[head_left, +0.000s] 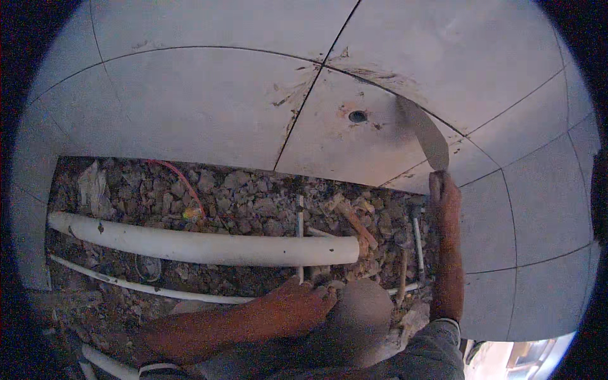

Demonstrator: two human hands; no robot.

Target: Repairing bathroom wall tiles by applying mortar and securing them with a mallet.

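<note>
My right hand (443, 190) is closed on a flat grey blade tool (430, 136), blurred at its far end, which lies over the white tile (335, 145) along a dark joint, right of a small round drain hole (358, 116). Smears of dirt mark the joints. My left hand (304, 296) is low in the middle, fingers curled beside my bent knee (364, 310) and the lower end of a thin upright white pipe (300, 221); what it grips, if anything, is hidden.
An untiled strip of rubble (247, 199) holds a thick white pipe (202, 246), a thinner pipe (158, 285), a red cable (190, 187) and broken reddish pieces (361, 228). Tiled walls (538, 209) rise at the right; a bright opening (525, 358) shows at lower right.
</note>
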